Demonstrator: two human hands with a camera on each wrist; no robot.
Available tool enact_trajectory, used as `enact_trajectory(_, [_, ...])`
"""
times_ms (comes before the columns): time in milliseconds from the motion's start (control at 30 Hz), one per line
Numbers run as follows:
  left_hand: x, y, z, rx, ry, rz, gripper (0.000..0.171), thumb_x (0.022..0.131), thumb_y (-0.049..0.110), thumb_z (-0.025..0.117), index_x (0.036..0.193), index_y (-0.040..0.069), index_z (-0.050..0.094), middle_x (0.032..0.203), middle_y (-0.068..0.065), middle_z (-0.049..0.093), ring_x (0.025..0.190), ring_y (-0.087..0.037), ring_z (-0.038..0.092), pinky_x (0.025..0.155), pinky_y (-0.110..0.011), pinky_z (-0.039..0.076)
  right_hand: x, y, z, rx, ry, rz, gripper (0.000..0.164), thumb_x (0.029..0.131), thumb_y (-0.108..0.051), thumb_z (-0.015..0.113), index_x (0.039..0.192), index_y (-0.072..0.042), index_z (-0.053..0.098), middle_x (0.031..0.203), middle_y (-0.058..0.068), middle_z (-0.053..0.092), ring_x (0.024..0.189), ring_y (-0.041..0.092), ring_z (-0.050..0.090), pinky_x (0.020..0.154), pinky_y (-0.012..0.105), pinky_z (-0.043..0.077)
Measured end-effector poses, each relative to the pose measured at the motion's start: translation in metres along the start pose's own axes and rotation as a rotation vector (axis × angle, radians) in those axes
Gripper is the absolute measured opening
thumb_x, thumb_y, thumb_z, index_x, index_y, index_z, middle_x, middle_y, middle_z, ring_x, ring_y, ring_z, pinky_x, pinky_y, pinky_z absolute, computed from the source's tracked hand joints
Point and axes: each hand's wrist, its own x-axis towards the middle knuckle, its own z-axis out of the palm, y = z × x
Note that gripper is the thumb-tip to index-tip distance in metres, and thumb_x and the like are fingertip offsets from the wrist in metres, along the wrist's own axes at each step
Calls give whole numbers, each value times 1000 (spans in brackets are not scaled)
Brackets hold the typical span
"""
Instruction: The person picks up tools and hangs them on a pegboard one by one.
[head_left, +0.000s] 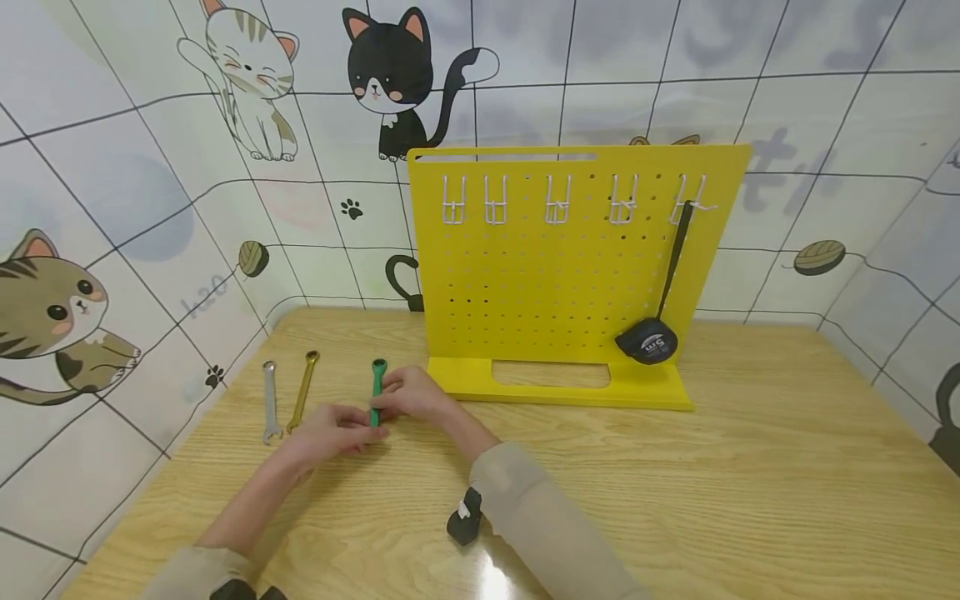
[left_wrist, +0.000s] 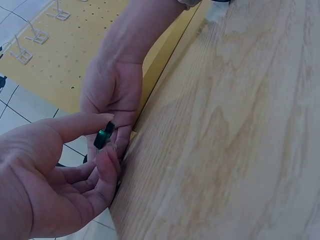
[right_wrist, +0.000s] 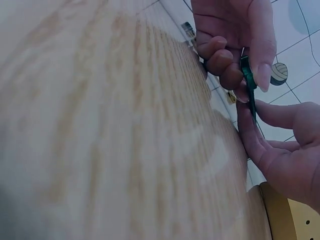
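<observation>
Green wrench (head_left: 378, 382) held left of yellow pegboard (head_left: 555, 292). Grip apparently being adjusted: lower end pinched by left hand (head_left: 327, 437), shaft by right hand (head_left: 415, 394), both nearly closed. Next move probably calls for one pinch firmed, other loosened.

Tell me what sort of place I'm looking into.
Probably an indoor practice or demo bench for tools, not a working shop: a yellow pegboard with a tape measure hung on it, a green wrench being handled at the wood-grain table, and a cartoon-cat wall behind.
</observation>
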Motion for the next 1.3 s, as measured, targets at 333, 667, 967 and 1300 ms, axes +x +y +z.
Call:
enact_trajectory(333, [0,1,1,-73,-28,-8,32,92,23,77,106,-3,66,83,-3,67,78,-18,60,69,-30,53,-2,-6,0,-22,112,6,44,88,3,75,128,8,58,96,12,73,81,23,73,79,31,59])
enact_trajectory(667, [2,9,6,-99,-74,56,29,95,24,73,105,-3,65,86,-4,65,84,-20,59,79,-35,53,-16,-26,-8,55,145,-104,50,86,4,76,133,-3,58,94,11,72,75,26,74,83,35,59])
enact_trajectory(967, [8,17,14,-107,-72,123,29,95,22,73,104,-6,66,88,-7,67,82,-21,61,78,-34,56,-31,-34,-21,108,169,-187,51,86,-1,79,132,-14,61,97,12,74,76,32,74,91,41,56])
enact_trajectory(1300, [19,28,28,-86,-17,154,28,92,21,76,101,-3,67,84,-8,66,78,-22,60,74,-35,54,-47,-46,-37,91,230,-266,51,84,-1,80,129,-20,66,91,11,74,69,30,74,84,39,58])
